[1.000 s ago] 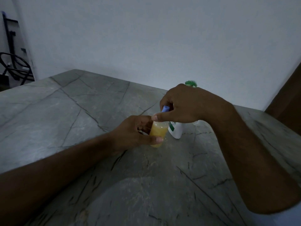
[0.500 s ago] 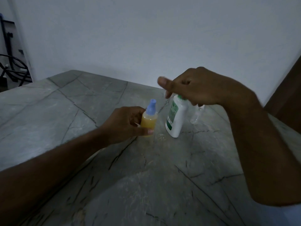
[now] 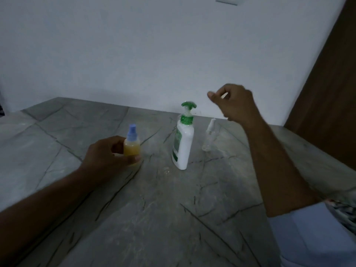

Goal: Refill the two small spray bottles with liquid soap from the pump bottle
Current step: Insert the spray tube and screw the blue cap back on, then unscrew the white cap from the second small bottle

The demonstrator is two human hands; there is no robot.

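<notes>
Spray bottles: two. One yellow-filled spray bottle (image 3: 131, 144) held in the left hand (image 3: 107, 157) grip; one clear spray bottle (image 3: 210, 137) right of centre. One pump bottle (image 3: 183, 139) at centre of the surface (image 3: 57, 135). Right hand (image 3: 234, 103) curled, holding nothing.

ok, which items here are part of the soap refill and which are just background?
Part of the job:
- spray bottle with blue cap, yellow liquid inside, held by the left hand
- white pump bottle
- clear spray bottle

Just there:
- stone counter
- brown door
- wall plate

Clear spray bottle (image 3: 210, 135) blurred (contents unreadable).
</notes>
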